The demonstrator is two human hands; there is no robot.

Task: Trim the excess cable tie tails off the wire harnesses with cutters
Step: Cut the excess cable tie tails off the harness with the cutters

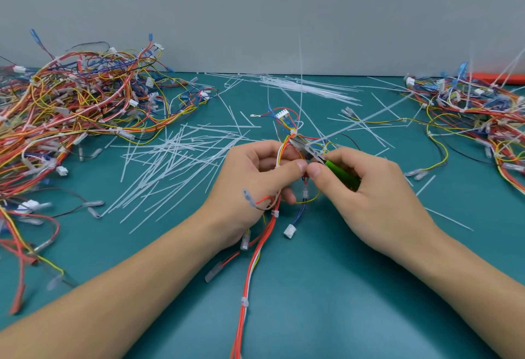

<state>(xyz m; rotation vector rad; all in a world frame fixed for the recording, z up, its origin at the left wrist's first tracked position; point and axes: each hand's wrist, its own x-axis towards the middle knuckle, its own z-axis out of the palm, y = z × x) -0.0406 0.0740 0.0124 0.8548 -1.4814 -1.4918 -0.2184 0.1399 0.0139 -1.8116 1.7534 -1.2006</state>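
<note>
Fingers: my left hand (252, 185) is curled round the wire harness (257, 256), thumb pressed over the wires, with more wires looping out past the knuckles. My right hand (366, 188) is closed round the green handles of the cutters (312, 154), thumb tip just beside the left thumb.

Cutters: long axis runs from my right palm up and to the left; the metal nose points toward the far left corner of the desk (369, 287) and sits at a white cable tie (294, 131) on the harness. Whether the blades are closed I cannot tell.

Tie tail (300, 74): thin, white, standing nearly upright from that tie.

Harness: red, white and yellow bundle, long axis from the near edge up to my left hand; a white connector (282, 114) lies beyond.

Desk, outward: cut tie tails (176, 157) scattered across the middle; harness heap (79, 108) at the far left corner; second heap (477, 114) at the far right.

Markings: none readable.
</note>
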